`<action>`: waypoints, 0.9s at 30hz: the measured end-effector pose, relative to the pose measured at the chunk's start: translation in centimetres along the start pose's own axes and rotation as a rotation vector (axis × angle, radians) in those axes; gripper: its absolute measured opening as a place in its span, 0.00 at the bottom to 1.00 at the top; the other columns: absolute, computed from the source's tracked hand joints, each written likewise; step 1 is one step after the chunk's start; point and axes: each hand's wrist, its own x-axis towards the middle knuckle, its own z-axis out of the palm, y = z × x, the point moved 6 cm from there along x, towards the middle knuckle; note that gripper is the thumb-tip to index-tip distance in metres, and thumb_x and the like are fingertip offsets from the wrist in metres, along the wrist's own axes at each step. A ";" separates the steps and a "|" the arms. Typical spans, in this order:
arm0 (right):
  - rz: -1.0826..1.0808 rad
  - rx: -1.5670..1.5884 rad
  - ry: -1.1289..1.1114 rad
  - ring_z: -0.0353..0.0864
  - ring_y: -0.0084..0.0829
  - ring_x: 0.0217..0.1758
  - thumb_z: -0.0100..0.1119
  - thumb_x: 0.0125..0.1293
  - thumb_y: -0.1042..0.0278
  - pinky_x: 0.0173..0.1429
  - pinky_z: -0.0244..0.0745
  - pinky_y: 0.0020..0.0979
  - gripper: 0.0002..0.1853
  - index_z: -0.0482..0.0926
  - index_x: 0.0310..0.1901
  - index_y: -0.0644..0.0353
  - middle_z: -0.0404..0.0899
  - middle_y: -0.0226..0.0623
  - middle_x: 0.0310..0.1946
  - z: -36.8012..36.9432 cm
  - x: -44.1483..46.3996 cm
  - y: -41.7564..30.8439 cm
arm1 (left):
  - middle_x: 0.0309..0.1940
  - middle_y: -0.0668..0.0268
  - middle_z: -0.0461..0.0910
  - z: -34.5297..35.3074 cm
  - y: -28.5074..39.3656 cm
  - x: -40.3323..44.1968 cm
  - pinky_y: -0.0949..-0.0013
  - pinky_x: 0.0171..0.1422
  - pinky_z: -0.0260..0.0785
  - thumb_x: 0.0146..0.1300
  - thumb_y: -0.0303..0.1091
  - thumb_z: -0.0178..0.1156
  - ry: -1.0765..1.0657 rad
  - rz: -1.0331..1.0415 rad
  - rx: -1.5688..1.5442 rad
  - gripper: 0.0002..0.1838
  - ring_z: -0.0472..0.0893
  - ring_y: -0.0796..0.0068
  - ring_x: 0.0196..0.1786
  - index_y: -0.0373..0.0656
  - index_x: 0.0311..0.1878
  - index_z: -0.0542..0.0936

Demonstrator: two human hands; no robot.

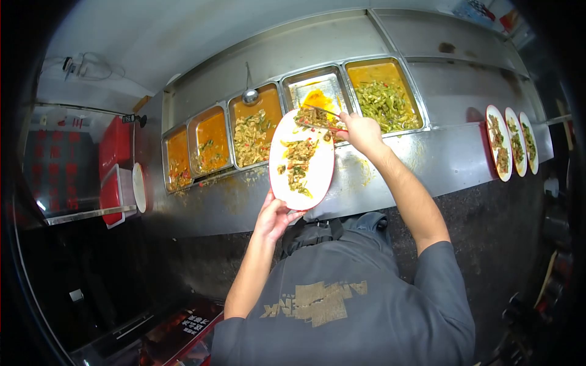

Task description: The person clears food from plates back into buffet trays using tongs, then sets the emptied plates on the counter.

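Observation:
My left hand point(274, 217) grips the near end of a white oval plate point(321, 174) with a red edge, thumb over the rim. Chopped meat with green and red pieces point(298, 165) lies along the plate's middle. My right hand point(361, 133) is closed around tongs point(333, 127), whose tips reach over the plate's far end. A clump of the same kind of food point(313, 118) is at those tips; whether it is still pinched or resting on the plate I cannot tell. Just beyond is a metal pan point(347, 85) with only some orange sauce left in it.
Several food pans in orange broth line the steel counter point(452, 155), including one of green vegetables point(384, 104). A ladle point(249, 96) rests in another pan. Three filled oval plates point(499, 146) stand at the right. Red and white containers point(118, 189) are at the left.

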 end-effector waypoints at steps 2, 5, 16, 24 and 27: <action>0.014 -0.003 0.035 0.86 0.44 0.37 0.70 0.59 0.51 0.39 0.81 0.45 0.27 0.77 0.57 0.51 0.83 0.40 0.38 0.6 0.3 0.5 | 0.65 0.50 0.70 0.0 -0.1 -0.1 0.42 0.57 0.80 0.62 0.22 0.51 -0.002 0.009 0.006 0.37 0.79 0.48 0.61 0.48 0.75 0.55; 0.029 -0.028 0.045 0.86 0.44 0.37 0.70 0.59 0.52 0.38 0.81 0.44 0.27 0.76 0.58 0.53 0.82 0.41 0.39 1.6 0.9 0.9 | 0.65 0.50 0.71 0.3 0.0 -0.2 0.42 0.56 0.81 0.63 0.23 0.51 0.013 0.009 0.030 0.36 0.79 0.49 0.61 0.47 0.75 0.56; 0.024 -0.071 0.090 0.86 0.43 0.36 0.69 0.60 0.50 0.38 0.82 0.42 0.28 0.75 0.59 0.55 0.82 0.40 0.38 2.4 1.6 1.1 | 0.65 0.52 0.71 0.4 -0.1 -0.2 0.43 0.55 0.81 0.61 0.20 0.50 -0.013 -0.009 0.000 0.38 0.79 0.52 0.61 0.49 0.76 0.55; 0.003 -0.078 0.088 0.86 0.42 0.36 0.67 0.62 0.48 0.37 0.82 0.41 0.28 0.75 0.59 0.54 0.82 0.40 0.38 1.8 1.9 1.2 | 0.65 0.51 0.71 0.6 0.2 -0.1 0.43 0.56 0.81 0.60 0.20 0.50 0.020 -0.012 0.013 0.38 0.79 0.52 0.60 0.48 0.75 0.55; 0.073 -0.069 0.098 0.87 0.42 0.38 0.68 0.61 0.48 0.38 0.82 0.42 0.29 0.76 0.59 0.54 0.83 0.41 0.38 1.1 2.0 1.9 | 0.66 0.51 0.71 0.4 0.3 0.0 0.43 0.55 0.81 0.60 0.20 0.50 0.002 -0.019 0.019 0.38 0.79 0.51 0.60 0.48 0.75 0.56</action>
